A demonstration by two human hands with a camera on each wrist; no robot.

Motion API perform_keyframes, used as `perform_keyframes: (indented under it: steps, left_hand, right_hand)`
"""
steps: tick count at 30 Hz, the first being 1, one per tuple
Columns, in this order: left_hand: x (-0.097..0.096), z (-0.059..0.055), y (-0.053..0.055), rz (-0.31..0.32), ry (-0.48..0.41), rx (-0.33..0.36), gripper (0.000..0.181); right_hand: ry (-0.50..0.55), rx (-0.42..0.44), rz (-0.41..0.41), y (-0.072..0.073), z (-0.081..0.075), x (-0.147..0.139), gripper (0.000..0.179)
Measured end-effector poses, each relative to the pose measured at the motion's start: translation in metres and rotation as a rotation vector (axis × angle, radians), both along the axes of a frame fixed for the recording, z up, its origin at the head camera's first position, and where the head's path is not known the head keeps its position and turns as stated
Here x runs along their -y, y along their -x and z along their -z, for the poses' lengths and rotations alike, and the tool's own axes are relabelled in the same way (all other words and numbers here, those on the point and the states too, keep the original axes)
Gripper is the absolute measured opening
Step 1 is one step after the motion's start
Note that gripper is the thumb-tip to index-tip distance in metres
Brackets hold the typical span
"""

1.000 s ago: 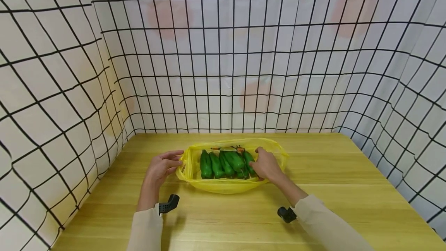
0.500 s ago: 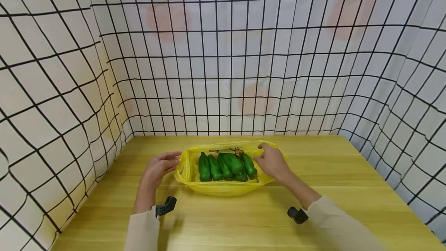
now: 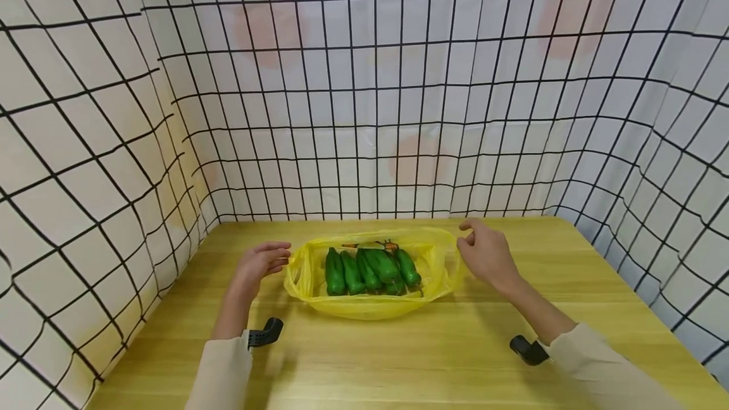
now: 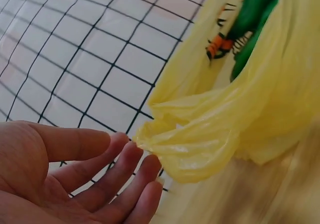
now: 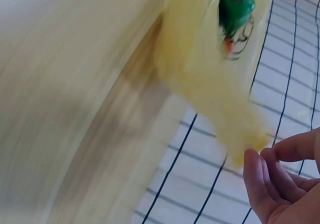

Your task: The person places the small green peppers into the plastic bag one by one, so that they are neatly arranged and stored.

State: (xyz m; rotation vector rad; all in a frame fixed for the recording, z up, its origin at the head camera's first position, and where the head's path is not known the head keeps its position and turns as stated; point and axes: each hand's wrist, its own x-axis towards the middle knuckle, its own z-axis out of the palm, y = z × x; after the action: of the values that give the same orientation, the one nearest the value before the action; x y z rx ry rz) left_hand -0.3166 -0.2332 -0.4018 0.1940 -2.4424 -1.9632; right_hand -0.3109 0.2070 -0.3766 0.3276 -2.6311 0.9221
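A yellow plastic bag lies on the wooden table with its mouth spread wide. Several green peppers lie side by side in it, with the stems of some toward me. Behind them, partly covered, is a small orange-and-black shape, its kind unclear. My left hand is at the bag's left end. In the left wrist view its fingers are relaxed, with the tips close to or touching the crumpled handle. At the right end, my right hand appears to pinch the bag's edge at its fingertips, though blur softens this.
White walls with a black grid enclose the left, back and right sides of the wooden table. A small black wrist camera is strapped at my left wrist, and another camera at my right.
My right hand has moved out of the bag's right end to its outer edge, leaving the rightmost pepper uncovered. My left hand has drawn slightly left. The peppers have stayed in place.
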Motion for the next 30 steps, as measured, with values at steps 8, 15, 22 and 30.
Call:
perform_keyframes:
  steps: [8,15,22,30]
  left_hand:
    - [-0.001,-0.01,-0.001,0.007,0.149,0.022,0.041]
    - [0.006,-0.006,-0.004,-0.012,0.604,-0.115,0.046]
    - [0.018,-0.004,0.0,-0.101,0.91,-0.246,0.046]
    - [0.028,-0.01,-0.002,-0.054,1.084,-0.224,0.066]
  right_hand:
    - [-0.07,0.051,0.051,-0.014,0.001,-0.044,0.037]
    - [-0.214,0.092,0.07,-0.012,0.013,-0.073,0.043]
    - [-0.249,-0.005,0.148,-0.007,0.028,-0.088,0.052]
    - [-0.353,0.05,0.154,-0.012,0.037,-0.101,0.056]
